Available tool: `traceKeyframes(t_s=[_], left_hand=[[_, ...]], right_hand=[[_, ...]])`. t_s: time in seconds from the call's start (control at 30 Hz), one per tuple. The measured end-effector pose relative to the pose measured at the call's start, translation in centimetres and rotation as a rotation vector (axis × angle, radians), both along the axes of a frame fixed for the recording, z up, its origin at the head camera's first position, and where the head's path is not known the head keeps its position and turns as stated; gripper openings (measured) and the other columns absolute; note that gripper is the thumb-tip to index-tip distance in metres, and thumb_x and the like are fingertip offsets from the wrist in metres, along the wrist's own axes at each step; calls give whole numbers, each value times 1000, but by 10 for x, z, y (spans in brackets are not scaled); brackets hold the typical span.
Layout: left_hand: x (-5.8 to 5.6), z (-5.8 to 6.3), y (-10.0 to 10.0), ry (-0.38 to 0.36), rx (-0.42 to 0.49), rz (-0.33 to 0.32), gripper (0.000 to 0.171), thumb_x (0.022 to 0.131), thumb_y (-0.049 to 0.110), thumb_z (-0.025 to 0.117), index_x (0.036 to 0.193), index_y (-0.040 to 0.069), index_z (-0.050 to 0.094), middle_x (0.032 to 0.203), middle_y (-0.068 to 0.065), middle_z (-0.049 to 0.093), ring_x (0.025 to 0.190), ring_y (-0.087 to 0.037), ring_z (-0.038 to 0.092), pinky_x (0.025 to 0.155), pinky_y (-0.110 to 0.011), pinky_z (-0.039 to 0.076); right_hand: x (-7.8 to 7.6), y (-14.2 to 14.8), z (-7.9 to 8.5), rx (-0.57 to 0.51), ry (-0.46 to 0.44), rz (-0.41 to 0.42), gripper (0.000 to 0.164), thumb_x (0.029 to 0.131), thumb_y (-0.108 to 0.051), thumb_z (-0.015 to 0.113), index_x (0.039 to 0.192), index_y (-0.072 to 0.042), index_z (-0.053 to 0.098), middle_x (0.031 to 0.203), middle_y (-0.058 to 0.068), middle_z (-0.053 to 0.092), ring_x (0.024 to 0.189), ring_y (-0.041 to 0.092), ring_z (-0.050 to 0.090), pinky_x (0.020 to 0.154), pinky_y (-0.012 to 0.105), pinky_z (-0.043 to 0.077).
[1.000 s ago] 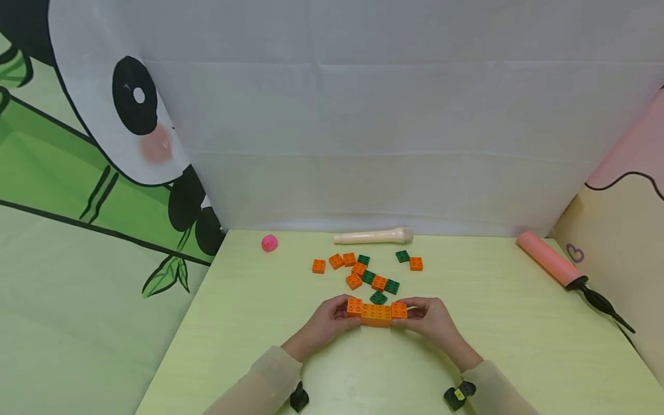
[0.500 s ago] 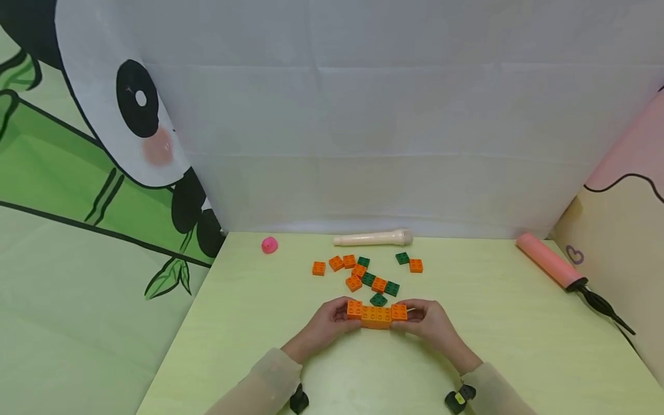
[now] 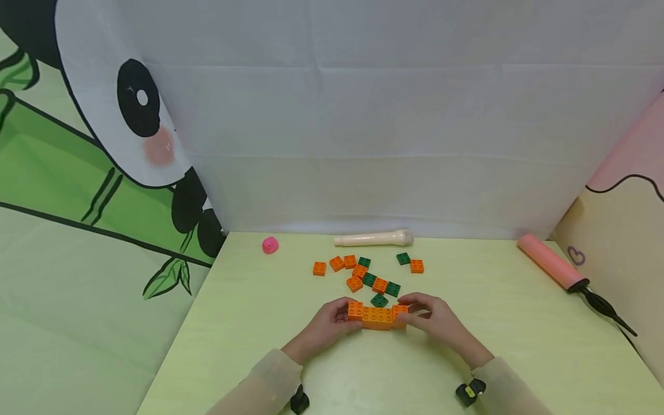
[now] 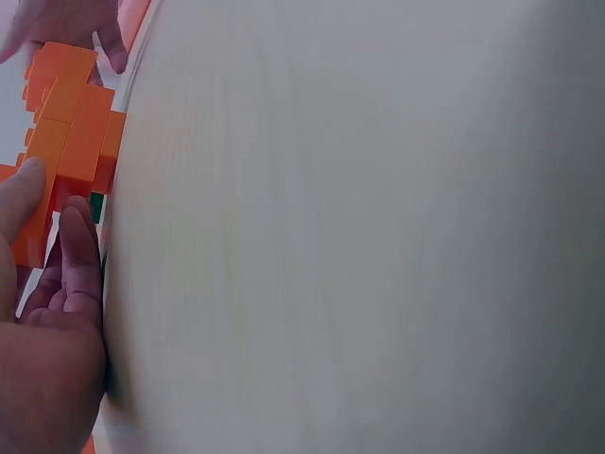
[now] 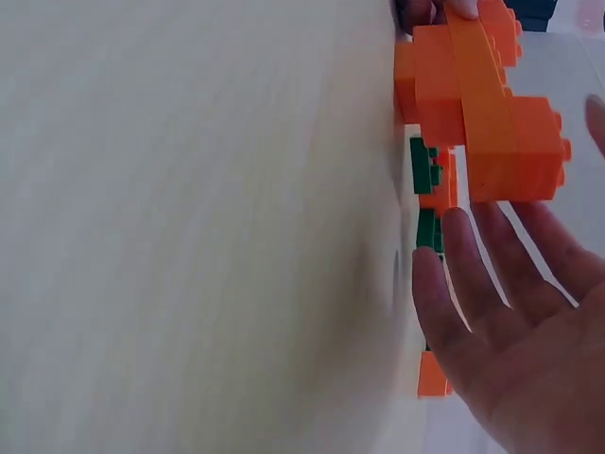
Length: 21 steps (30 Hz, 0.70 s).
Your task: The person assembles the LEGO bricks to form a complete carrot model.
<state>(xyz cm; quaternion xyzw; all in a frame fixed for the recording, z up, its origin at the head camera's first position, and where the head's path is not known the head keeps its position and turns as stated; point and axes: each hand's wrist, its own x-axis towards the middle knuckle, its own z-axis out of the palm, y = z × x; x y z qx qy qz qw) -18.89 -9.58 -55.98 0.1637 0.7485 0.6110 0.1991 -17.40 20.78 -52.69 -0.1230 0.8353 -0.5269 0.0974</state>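
An assembly of orange toy building bricks (image 3: 377, 318) sits between both hands in the head view, with a raised brick at either end and wider bricks stacked below. My left hand (image 3: 328, 323) holds its left end; in the left wrist view the thumb (image 4: 26, 189) presses one side and fingers curl underneath. At the opposite end is my right hand (image 3: 438, 317). Its fingers (image 5: 496, 255) look straight and spread in the right wrist view, not wrapped around the bricks. Whether a fingertip still touches the end brick, I cannot tell.
Loose orange bricks (image 3: 354, 283) and green bricks (image 3: 379, 300) lie scattered just beyond the assembly. Farther back are a pink round object (image 3: 270, 245) and a pale microphone-shaped stick (image 3: 374, 238). A pink hand pump (image 3: 552, 262) lies at the right, beside the wall.
My right hand has loosened its hold on the right end of the brick assembly and shifted slightly rightward, its fingers straightening. The left hand keeps its grip in the same place.
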Motion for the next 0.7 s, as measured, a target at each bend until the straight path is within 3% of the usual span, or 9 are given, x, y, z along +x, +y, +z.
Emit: traceKeyframes(t_s=[0.1, 0.2, 0.4, 0.57, 0.7], left_hand=[[-1, -2, 0, -1, 8, -4, 35, 98, 15, 76, 132, 15, 65, 123, -1, 69, 106, -20, 67, 90, -28, 56], [-1, -1, 0, -2, 8, -6, 35, 98, 16, 76, 131, 16, 65, 123, -1, 69, 106, -20, 68, 91, -29, 56], [-2, -1, -1, -1, 1, -7, 35, 98, 16, 76, 132, 16, 65, 123, -1, 69, 106, -20, 68, 91, -29, 56], [-4, -4, -1, 1, 8, -14, 36, 98, 16, 76, 132, 16, 65, 123, -1, 69, 106, -20, 68, 91, -29, 56], [-4, -5, -2, 3, 15, -19, 36, 98, 16, 76, 133, 17, 66, 124, -1, 69, 106, -20, 68, 91, -29, 56]], right_hand=[[-10, 9, 3, -52, -7, -13, 43, 107, -33, 62, 132, 2, 66, 122, 15, 71, 105, 29, 68, 88, 39, 58], [-24, 17, 5, -69, -13, -88, 47, 109, -35, 58, 132, 5, 65, 122, 20, 71, 107, 34, 68, 88, 42, 58], [-55, 30, 4, 155, 104, -222, 33, 104, -21, 68, 129, 0, 68, 120, 16, 71, 106, 34, 67, 83, 37, 57], [-78, 34, 4, 205, 110, -235, 38, 100, -9, 69, 136, 2, 63, 132, 24, 61, 104, 36, 67, 80, 40, 58], [-92, 33, 1, 286, 96, -184, 53, 98, -9, 72, 146, 3, 54, 142, 31, 51, 102, 37, 67, 84, 46, 58]])
